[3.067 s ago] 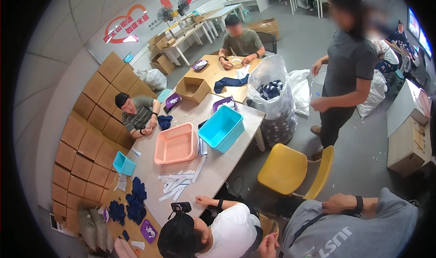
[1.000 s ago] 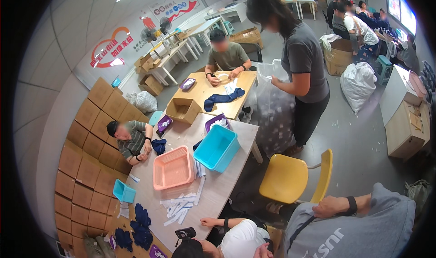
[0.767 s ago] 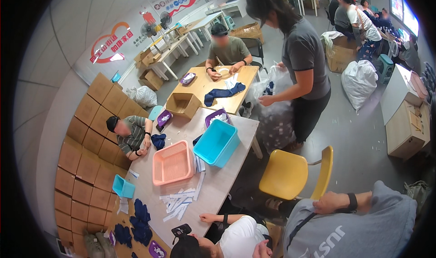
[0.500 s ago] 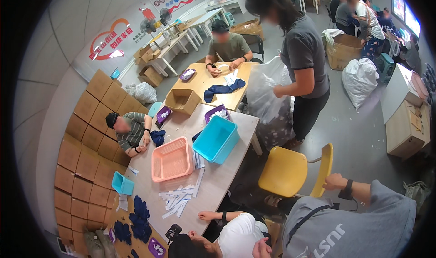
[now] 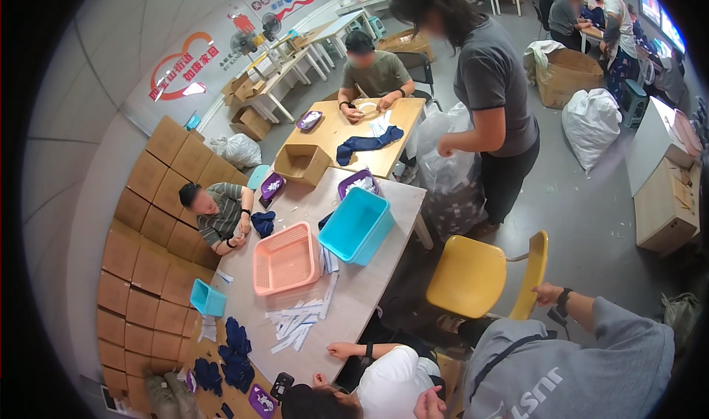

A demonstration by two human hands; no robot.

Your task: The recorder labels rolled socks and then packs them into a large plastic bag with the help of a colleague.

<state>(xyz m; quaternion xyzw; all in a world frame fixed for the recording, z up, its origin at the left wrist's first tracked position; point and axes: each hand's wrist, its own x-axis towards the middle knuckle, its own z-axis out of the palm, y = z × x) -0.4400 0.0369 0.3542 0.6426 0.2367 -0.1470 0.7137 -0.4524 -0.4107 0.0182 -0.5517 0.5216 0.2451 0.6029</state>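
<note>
Right hand (image 5: 548, 294) is at the outer edge of the yellow chair's backrest (image 5: 533, 275) — fingers look bent there, can't tell whether they grip or just touch. Yellow chair (image 5: 465, 277) lies left of that hand, seat farthest, backrest upright between; its seat-to-back line runs roughly crosswise. Left hand (image 5: 430, 404) is farther off, at the lower edge, fingers partly curled, hold unclear. Around: table (image 5: 351, 323) left, seated co-worker (image 5: 391, 382) near the left hand, filled clear bag (image 5: 449, 179) and standing co-worker (image 5: 495, 87) beyond the seat.
</note>
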